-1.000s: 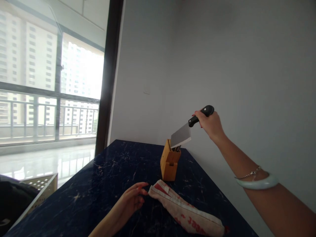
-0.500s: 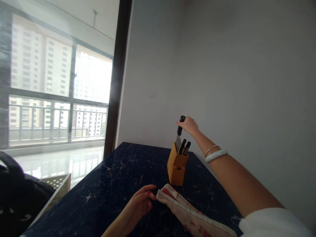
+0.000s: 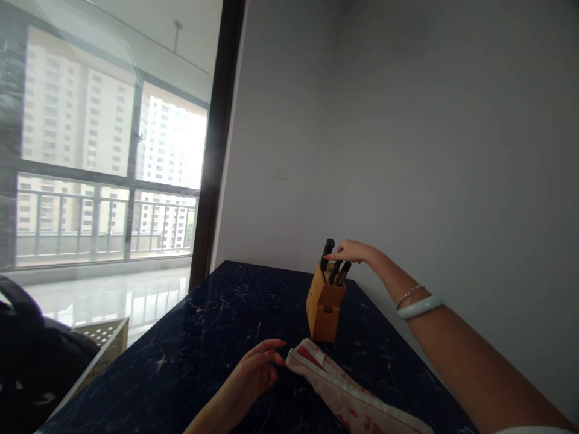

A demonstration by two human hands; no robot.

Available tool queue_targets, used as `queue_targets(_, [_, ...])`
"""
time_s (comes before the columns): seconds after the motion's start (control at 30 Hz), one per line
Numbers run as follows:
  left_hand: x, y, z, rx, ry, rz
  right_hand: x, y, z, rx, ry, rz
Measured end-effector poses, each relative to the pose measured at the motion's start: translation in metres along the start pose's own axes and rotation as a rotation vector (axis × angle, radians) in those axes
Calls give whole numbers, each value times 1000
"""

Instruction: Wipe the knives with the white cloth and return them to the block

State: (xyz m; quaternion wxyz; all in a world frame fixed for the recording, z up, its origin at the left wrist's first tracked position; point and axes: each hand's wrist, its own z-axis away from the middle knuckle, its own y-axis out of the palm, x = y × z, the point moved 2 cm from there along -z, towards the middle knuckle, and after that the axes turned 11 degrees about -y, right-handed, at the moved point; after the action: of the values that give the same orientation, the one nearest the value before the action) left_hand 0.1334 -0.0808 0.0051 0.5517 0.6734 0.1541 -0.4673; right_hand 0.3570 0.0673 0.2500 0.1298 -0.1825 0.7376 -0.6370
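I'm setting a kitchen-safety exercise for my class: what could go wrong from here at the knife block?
The right hand is at the leftmost knife handle and could knock the other handles close by.
The narrow knife block might tip if pushed sideways.
The left hand, close to the cloth, could nudge it against the block.

Two plain grey walls (image 3: 429, 150) meet in a corner before me, one bearing a small pale plate (image 3: 280, 172). Below: a dark blue, white-veined tabletop (image 3: 217, 319). Left: a dark upright frame (image 3: 216, 150); beyond, glossy pale floor (image 3: 136, 283) and broad windows (image 3: 133, 150), bright with daylight, facing a railing (image 3: 96, 211) and tower blocks (image 3: 99, 132).
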Motion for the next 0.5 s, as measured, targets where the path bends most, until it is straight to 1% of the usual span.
queue_targets(0.1, [2,3,0,-42,-24,-28,8,5,12,-53,-101,71])
queue_targets(0.2, [5,3,-3,-75,-35,-41,19,6,23,-161,-153,117])
queue_targets(0.27, [8,2,-5,-75,-48,-42,27,-5,33,-252,-159,138])
queue_targets(0.3, [10,1,-6,-71,-54,-42,31,-15,41,-320,-162,147])
queue_targets(0.37, [12,-1,-7,-45,-63,-35,41,-40,64,-502,-177,165])
queue_targets(0.43, [13,-1,-7,-8,-59,-23,55,-61,99,-858,-267,175])
queue_targets(0.47, [14,-1,-6,13,-58,-21,63,-65,117,-1001,-301,175])
queue_targets(0.5, [15,0,-6,33,-62,-27,71,-64,133,-1108,-330,154])
